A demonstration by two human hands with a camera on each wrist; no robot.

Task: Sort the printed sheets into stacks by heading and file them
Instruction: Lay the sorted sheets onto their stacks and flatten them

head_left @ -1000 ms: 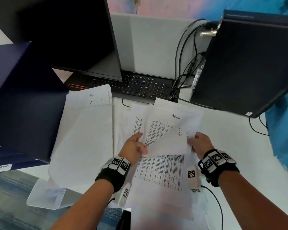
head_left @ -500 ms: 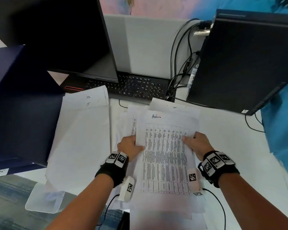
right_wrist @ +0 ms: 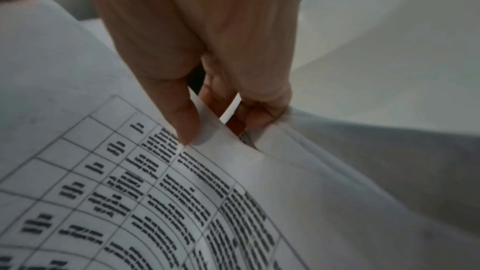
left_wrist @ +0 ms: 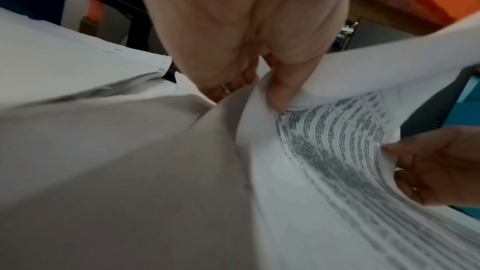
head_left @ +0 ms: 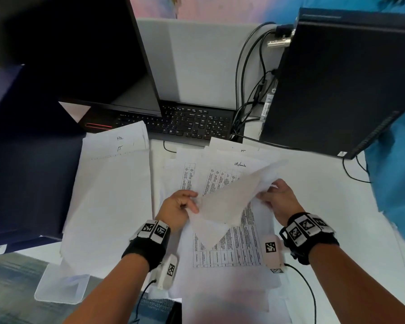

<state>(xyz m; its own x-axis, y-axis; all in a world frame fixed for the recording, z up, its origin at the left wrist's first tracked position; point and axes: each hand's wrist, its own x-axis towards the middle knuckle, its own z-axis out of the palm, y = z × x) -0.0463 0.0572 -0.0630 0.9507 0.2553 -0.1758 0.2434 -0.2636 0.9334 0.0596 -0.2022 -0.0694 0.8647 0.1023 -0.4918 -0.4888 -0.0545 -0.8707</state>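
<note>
Both hands are on one lifted sheet (head_left: 229,202): my left hand (head_left: 177,210) pinches its near-left edge between thumb and curled fingers, and my right hand (head_left: 277,198) pinches its right edge, thumb on the printed face as the right wrist view shows. Half a second ago this top sheet lay flat on the middle pile, table side up, with both hands resting at its edges; now it is raised and turning over, its blank back toward the head camera, and the sheet below (head_left: 229,249) shows its own printed table. A handwritten heading (head_left: 240,164) is visible on a sheet farther up the middle pile (head_left: 189,174), though I cannot read it surely. I judge that I have read the top sheet's heading and am taking it off to a stack, so the sort is still in its early part. Left of my hands lies a larger stack (head_left: 108,195) with short handwritten marks at its top, on the white counter (head_left: 313,206). Beyond the papers sit a black keyboard (head_left: 192,123), a dark monitor (head_left: 68,50) and a computer tower (head_left: 337,85); a dark blue folder (head_left: 26,160) stands at the far left.
</note>
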